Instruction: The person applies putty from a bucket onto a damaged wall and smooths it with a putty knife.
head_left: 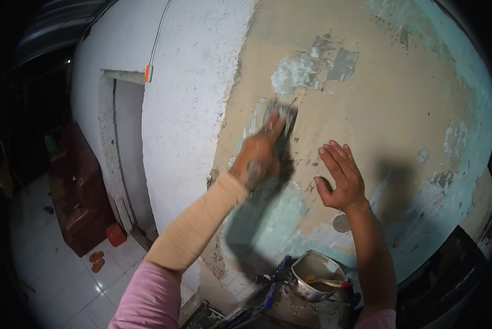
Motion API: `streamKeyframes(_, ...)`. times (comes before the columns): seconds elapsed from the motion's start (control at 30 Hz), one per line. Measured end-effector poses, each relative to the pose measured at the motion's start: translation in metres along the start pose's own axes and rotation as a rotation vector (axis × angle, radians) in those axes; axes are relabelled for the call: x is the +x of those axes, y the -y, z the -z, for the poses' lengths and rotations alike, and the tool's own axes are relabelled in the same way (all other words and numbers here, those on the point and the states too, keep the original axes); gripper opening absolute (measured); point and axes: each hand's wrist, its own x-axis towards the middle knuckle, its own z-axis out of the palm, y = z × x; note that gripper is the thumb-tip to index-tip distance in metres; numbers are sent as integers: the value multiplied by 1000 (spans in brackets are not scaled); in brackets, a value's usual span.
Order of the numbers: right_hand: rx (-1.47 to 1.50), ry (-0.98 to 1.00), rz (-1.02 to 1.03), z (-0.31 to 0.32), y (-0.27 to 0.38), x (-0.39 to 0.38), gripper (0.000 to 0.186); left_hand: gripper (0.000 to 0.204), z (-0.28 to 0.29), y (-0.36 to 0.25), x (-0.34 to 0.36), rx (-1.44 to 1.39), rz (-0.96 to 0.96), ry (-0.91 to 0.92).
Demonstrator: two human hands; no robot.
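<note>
My left hand (261, 152), below a beige sleeve, is closed round a scraper (285, 115), with a finger stretched along its wide blade. The blade lies against the wall (388, 104), where a tan layer is broken by grey and pale green patches. The hand is slightly blurred, and its grip hides most of the scraper's handle. To the right, my right hand (342, 178) is raised in front of the wall, fingers extended and thumb apart, holding nothing. I cannot tell whether its fingertips touch the surface.
Below the hands stands a metal pot (303, 290) holding a brush (328, 283) with a red-tipped handle. White wall, a doorway (128, 142) and an orange-and-white switch (148, 73) are at left. A dark red sofa (79, 192) and sandals (97, 262) are on the tiled floor.
</note>
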Motion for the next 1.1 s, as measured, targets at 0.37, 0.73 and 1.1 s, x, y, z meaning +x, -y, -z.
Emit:
streamKeyframes(0.37,-21,-29,-14,0,-3,-1,60,85,7,12,-8,89,10,24)
streamKeyframes(0.73,2,-13,3,-1,-4,-2,61,82,20,7,10,75,96,-19)
streamKeyframes(1.1,-6,-31,2,2,-7,-3,60,80,22,25,-10,102,72,-35)
